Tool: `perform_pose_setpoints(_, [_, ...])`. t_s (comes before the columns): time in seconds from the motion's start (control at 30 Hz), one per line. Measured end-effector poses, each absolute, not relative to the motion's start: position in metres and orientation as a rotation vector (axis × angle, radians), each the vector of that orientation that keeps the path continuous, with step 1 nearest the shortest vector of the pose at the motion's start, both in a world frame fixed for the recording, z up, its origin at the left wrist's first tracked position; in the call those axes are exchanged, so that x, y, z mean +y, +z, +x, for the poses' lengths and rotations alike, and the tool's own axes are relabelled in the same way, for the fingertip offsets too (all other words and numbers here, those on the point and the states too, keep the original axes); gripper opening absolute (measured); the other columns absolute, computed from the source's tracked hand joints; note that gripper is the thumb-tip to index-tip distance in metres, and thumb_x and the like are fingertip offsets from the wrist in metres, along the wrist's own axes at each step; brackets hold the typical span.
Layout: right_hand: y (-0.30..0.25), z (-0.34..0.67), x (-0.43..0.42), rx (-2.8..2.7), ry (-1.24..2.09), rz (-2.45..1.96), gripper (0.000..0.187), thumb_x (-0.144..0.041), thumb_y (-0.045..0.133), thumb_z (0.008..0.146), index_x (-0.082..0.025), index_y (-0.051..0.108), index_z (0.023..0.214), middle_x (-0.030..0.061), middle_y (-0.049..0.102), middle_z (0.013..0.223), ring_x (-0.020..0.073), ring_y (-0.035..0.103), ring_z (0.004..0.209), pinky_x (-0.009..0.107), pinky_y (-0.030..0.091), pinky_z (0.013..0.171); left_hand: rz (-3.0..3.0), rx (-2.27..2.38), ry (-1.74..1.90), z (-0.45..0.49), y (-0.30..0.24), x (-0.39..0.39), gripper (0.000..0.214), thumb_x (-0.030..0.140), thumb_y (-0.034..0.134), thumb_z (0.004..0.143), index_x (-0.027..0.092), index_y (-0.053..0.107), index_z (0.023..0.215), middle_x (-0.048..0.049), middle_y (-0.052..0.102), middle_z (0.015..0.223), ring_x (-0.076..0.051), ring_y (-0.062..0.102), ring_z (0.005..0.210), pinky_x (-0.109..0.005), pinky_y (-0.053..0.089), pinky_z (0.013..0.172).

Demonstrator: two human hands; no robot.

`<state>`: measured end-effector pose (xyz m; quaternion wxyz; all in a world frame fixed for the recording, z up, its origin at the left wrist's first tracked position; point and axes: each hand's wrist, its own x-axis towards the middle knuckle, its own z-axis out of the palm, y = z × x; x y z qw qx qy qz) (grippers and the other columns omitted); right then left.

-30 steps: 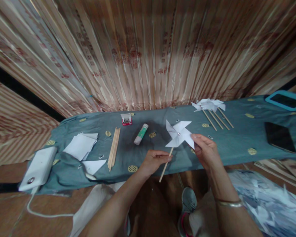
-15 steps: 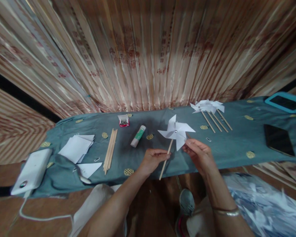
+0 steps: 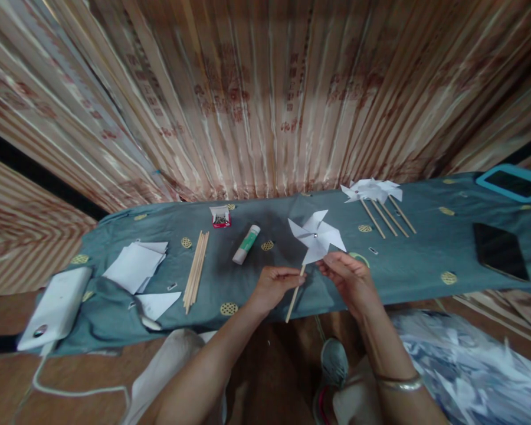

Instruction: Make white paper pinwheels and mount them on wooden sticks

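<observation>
Fingers of the left hand (image 3: 269,289) pinch the stick (image 3: 294,300), the right hand (image 3: 348,281) bunches its own beside the pinwheel (image 3: 316,243) — newly turned, seemingly free-spinning.

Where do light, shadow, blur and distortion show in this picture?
In the head view: a dim shadow lies on the cloth around the glue stick; the bracelet catches a glint; the curtain folds fan outward, suggesting wide-angle distortion; the pinwheel looks soft-edged but readable.

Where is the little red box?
In the head view, the little red box sits left of centre near the table's far edge, beyond the wooden sticks and green-and-white tube.
</observation>
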<state>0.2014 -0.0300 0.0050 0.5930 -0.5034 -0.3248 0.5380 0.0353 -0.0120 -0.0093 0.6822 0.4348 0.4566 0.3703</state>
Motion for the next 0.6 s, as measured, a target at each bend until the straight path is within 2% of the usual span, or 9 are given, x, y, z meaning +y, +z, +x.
perform_pose_setpoints(0.27, [0.005, 0.196, -0.032, -0.756, 1.291, -1.193, 0.026, -0.043, 0.083, 0.059, -0.021, 0.073, 0.068, 0.0032, 0.072, 0.071, 0.0138, 0.059, 0.064, 0.027, 0.045, 0.062, 0.968, 1.035, 0.818, 0.036, -0.008, -0.012, 0.032, 0.039, 0.083, 0.051, 0.017, 0.078, 0.074, -0.0064, 0.076, 0.076, -0.019, 0.066, 0.070, -0.030, 0.050, 0.075])
perform_pose_setpoints(0.53, [0.011, 0.224, -0.040, -0.825, 1.158, -1.188, 0.029, -0.048, 0.076, 0.068, -0.021, 0.070, 0.059, 0.0006, 0.061, 0.057, 0.0092, 0.039, 0.048, 0.026, 0.031, 0.046, 0.978, 1.046, 0.836, 0.031, -0.009, -0.009, 0.033, 0.040, 0.083, 0.052, 0.017, 0.078, 0.075, -0.0077, 0.076, 0.079, -0.020, 0.067, 0.074, -0.031, 0.050, 0.077])
perform_pose_setpoints(0.6, [0.009, 0.232, -0.037, -0.765, 1.039, -1.203, 0.026, -0.046, 0.077, 0.067, -0.022, 0.071, 0.061, 0.0003, 0.062, 0.059, 0.0096, 0.042, 0.049, 0.026, 0.034, 0.047, 0.977, 1.048, 0.817, 0.030, -0.011, -0.009, 0.033, 0.040, 0.084, 0.051, 0.017, 0.078, 0.074, -0.0071, 0.076, 0.078, -0.020, 0.067, 0.072, -0.031, 0.051, 0.075])
